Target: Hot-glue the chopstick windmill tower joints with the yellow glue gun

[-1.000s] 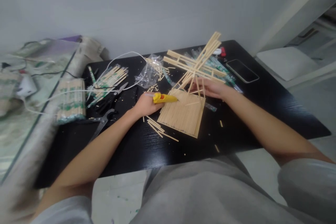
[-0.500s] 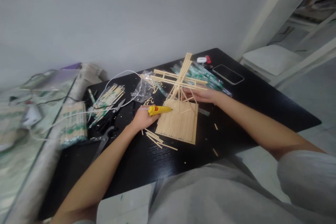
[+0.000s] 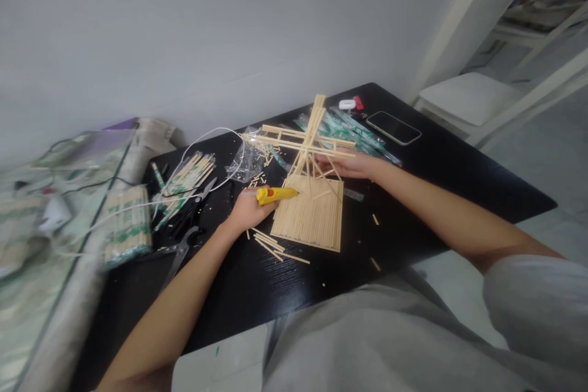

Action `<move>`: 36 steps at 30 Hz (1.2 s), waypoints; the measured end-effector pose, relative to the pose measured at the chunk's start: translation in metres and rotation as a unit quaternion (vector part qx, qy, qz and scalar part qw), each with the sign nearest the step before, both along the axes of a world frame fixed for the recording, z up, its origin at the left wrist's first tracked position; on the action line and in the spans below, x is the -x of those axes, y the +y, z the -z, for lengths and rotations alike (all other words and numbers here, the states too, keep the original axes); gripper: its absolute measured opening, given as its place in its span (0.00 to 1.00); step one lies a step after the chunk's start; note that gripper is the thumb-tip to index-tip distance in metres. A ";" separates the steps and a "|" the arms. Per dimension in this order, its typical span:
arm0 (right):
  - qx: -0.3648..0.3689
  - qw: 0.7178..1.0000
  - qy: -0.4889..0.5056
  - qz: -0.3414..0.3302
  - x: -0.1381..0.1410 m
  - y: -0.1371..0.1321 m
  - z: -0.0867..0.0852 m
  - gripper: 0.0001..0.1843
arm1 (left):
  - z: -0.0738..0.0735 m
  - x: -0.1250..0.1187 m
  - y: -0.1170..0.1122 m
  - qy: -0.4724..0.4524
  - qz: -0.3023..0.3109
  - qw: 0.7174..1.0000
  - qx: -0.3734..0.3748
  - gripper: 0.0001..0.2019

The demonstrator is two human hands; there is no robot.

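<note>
My left hand (image 3: 248,208) is closed round a yellow glue gun (image 3: 274,195), its nozzle pointing right at the left edge of a flat base of wooden sticks (image 3: 312,220). On that base stands a windmill frame of sticks (image 3: 309,138) with crossed blades. My right hand (image 3: 351,165) rests behind the frame's legs, fingers curled against the sticks. A few loose cut sticks (image 3: 273,246) lie just below my left hand on the black table (image 3: 450,177).
Scissors (image 3: 184,244) and bundles of wrapped chopsticks (image 3: 188,179) lie left, with another bundle (image 3: 126,225) at the table's edge. A white cable (image 3: 202,141), a clear plastic bag (image 3: 248,159), a phone (image 3: 393,127) and green wrappers (image 3: 353,130) sit behind.
The camera has swung up and right. My hands keep their hold, and the windmill blades have turned more upright.
</note>
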State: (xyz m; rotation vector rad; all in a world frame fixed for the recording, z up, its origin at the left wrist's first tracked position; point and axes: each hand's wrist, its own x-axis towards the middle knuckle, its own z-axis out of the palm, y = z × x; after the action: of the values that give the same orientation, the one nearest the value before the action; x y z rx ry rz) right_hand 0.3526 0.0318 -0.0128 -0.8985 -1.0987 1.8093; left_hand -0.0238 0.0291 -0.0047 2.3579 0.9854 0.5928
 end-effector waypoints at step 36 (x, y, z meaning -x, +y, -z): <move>0.039 0.998 -0.042 0.031 -0.002 -0.004 -0.012 0.05 | -0.001 -0.002 -0.001 0.015 -0.018 1.000 0.008 0.08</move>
State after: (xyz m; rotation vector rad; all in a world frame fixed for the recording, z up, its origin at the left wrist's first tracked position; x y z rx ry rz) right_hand 0.3547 0.0279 -0.0005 -1.0517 -1.0451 1.7881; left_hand -0.0214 0.0276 -0.0038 2.3459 1.0440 0.5635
